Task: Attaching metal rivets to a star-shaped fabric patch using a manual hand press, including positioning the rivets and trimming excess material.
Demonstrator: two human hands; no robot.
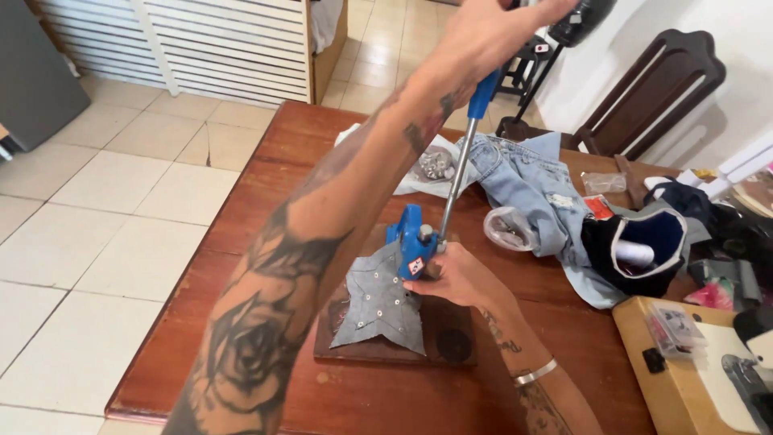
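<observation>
The grey star-shaped fabric piece (pixel 378 310), dotted with small metal studs, lies on a dark wooden base board (pixel 451 345) near the middle of the tabletop (pixel 266 185), one of its points tucked under the head of the blue hand press (pixel 412 242). Your right hand (pixel 455 278) rests at the press head, fingers curled against the fabric and the tool just beside its lower end; whether it pinches the fabric or only steadies it, you cannot tell from here. Your left hand (pixel 491 32) is raised high, closed around the blue grip at the top of the press lever (pixel 460 165), which slants up from the press toward the upper edge of the view.

Behind the press lies a clear plastic bag (pixel 431 165) with small metal pieces, and next to it a light blue denim garment (pixel 531 189) spread across the tabletop. A small clear round container (pixel 507 228) sits against the denim. Further right is a dark blue bag with pale trim (pixel 644 246), and at the right edge a yellowish wooden box (pixel 684 379). A dark wooden chair (pixel 652 89) stands beyond the far corner, over the pale tiled floor (pixel 113 209).
</observation>
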